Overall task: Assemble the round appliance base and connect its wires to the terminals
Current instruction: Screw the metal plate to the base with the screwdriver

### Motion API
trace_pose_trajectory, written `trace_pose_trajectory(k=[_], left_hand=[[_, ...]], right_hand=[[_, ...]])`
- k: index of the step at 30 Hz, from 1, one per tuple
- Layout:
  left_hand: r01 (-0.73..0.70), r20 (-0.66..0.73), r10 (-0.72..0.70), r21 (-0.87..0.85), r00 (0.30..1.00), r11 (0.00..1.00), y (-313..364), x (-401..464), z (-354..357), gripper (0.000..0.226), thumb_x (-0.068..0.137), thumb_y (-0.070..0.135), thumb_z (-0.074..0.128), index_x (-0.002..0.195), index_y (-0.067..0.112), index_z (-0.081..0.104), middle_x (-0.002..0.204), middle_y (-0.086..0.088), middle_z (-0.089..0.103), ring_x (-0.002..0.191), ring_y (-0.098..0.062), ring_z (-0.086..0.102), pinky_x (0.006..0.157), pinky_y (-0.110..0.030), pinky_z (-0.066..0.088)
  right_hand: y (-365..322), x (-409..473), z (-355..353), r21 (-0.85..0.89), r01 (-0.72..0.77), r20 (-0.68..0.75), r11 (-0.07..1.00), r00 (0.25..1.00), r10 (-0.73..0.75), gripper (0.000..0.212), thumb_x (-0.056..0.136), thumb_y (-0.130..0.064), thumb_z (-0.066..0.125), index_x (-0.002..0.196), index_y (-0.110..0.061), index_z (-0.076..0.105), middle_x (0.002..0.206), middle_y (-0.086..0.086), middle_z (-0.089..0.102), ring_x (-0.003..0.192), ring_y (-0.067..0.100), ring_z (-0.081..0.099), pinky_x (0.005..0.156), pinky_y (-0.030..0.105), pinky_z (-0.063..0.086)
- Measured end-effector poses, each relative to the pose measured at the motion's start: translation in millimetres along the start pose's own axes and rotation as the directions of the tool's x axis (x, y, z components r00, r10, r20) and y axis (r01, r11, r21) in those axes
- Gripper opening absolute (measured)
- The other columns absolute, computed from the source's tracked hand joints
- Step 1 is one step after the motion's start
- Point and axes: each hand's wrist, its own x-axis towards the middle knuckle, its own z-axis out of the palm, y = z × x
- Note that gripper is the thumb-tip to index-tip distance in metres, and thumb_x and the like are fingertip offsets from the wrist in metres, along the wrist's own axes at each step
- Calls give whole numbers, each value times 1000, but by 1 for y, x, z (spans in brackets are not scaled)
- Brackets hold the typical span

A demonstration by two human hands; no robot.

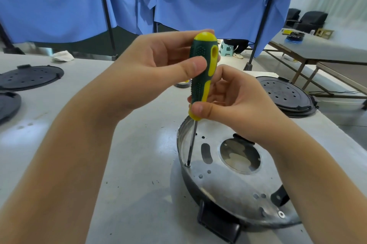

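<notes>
1. The left hand [158, 61] is wrapped around the top of the green and yellow plastic screwdriver [201, 77].
2. The right hand [234, 101] pinches its bottom end.
3. The tip sits on a small screw [187, 165] inside the round silver metal base [234, 180], near right on the table.
4. Keep it straight, push down and turn slowly.

My right hand [234, 103] hides the far rim of the base [234, 186]; the frame's bottom edge cuts its black tab [216, 224]; my fingers cover the screwdriver [200, 77] handle's back

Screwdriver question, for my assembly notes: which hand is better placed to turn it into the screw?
Probably the left hand: it grips the screwdriver high on the handle. The right hand only pinches the handle's lower end, steadying the tip on the screw.
</notes>
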Motion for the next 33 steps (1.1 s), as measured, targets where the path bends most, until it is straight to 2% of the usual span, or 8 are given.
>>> trace_pose_trajectory(k=[7, 10, 14, 20, 22, 25, 29, 33], left_hand=[[33, -29, -31, 88, 999, 996, -4, 4, 4, 33, 85, 34, 61, 118, 35, 61, 112, 8, 72, 109, -10, 66, 95, -34, 53], [43, -27, -39, 169, 999, 985, -10, 8, 9, 32, 90, 54, 49, 115, 39, 62, 110, 18, 70, 105, 0, 65, 89, -17, 52], [142, -109, -118, 254, 987, 957, -27, 14, 14, 49, 89, 66, 34, 121, 38, 60, 111, 26, 66, 103, 9, 61, 78, -12, 50], [253, -107, -235, 582, 966, 773, -67, 13, 36, 48, 88, 50, 58, 132, 33, 51, 127, 20, 54, 108, 4, 53, 94, -24, 44], [293, -94, -307, 642, 947, 708, -80, 13, 44, 49, 90, 44, 60, 136, 31, 48, 131, 15, 52, 110, -3, 53, 93, -25, 43], [294, -62, -357, 706, 932, 645, -93, 12, 48, 41, 93, 28, 59, 133, 32, 52, 128, 11, 58, 109, -10, 55, 90, -23, 40], [325, -89, -379, 711, 921, 623, -98, 11, 44, 49, 93, 8, 46, 132, 36, 54, 129, 11, 59, 112, -14, 55, 96, -25, 41], [350, -97, -407, 709, 908, 612, -100, 11, 33, 54, 92, 5, 45, 132, 40, 53, 126, 9, 60, 103, -16, 58, 95, -30, 47]], right_hand=[[1, 2, 1, -8, -10, -55, 1000, 998, 10, 25, 73, -9, 77, 91, -13, 61, 90, 16, 72, 82, 28, 73, 75, 36, 60], [-6, 2, -4, -43, 34, -207, 998, 977, -42, 23, 76, -6, 77, 95, -12, 64, 87, 6, 74, 77, 19, 73, 72, 30, 60], [-29, -3, -32, -40, 15, -413, 999, 910, -30, 25, 76, -17, 78, 95, -16, 63, 87, -1, 74, 78, 14, 73, 69, 24, 59], [-44, -21, -97, -207, -170, -515, 963, 856, 40, 28, 69, -27, 81, 92, -20, 67, 81, -4, 75, 70, 10, 72, 60, 19, 56], [-34, -24, -117, -302, -317, -535, 899, 837, 116, 28, 69, -29, 83, 91, -21, 68, 80, 1, 75, 66, 11, 72, 57, 22, 56], [-10, -25, -142, -441, -574, -533, 690, 786, 313, 32, 67, -35, 84, 92, -22, 68, 85, 3, 72, 76, 20, 69, 70, 37, 57], [23, -27, -161, -493, -720, -479, 488, 693, 538, 25, 79, -25, 78, 99, -17, 65, 92, 5, 68, 81, 19, 66, 59, 25, 53], [46, -32, -170, -511, -782, -500, 357, 608, 617, 26, 81, -23, 76, 102, -11, 66, 93, 7, 64, 80, 20, 65, 57, 24, 56]])
